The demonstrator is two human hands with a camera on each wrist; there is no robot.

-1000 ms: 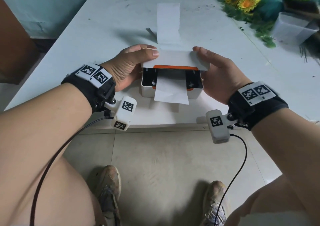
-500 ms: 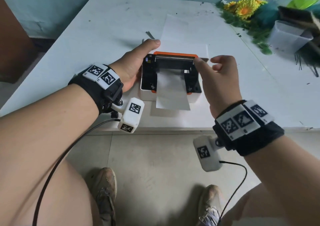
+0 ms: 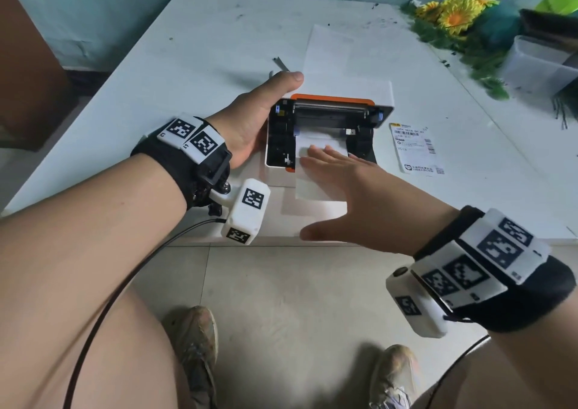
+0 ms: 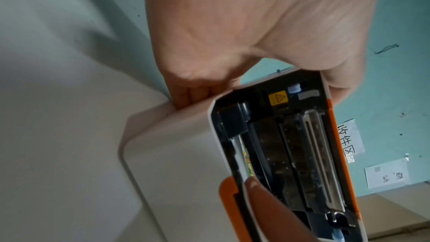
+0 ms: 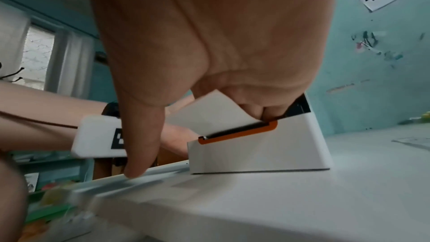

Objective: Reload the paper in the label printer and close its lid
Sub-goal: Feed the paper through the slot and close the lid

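Label printer (image 3: pixel 325 133) sits at the near edge of the white table (image 3: pixel 194 64), lid (image 3: pixel 359 92) swung fully back, black paper bay exposed. Nearest to me, my right hand (image 3: pixel 350 196) reaches in from the table edge with fingers extended flat; the fingertips (image 3: pixel 316 152) press on the paper strip (image 3: pixel 316 186), which runs out of the bay and over the orange front lip. The right wrist view shows those fingers bearing down on the strip at the lip without curling round it. My left hand (image 3: pixel 256 117) braces the printer's left side, thumb laid along the top rear corner and the other fingers wrapped behind the housing.

Step in hand, as I judge it: seating and aligning the paper between the guides. The next move calls for keeping the strip flat and square, then bringing the lid forward and down until it latches, with the left hand steadying the body.

A printed label (image 3: pixel 416 149) lies just right of the printer. A loose sheet (image 3: pixel 328 52) lies behind it. Farther right are artificial flowers (image 3: pixel 453 17) and a clear plastic tub (image 3: pixel 538 67). Teal walls enclose the room; the floor is pale tile.
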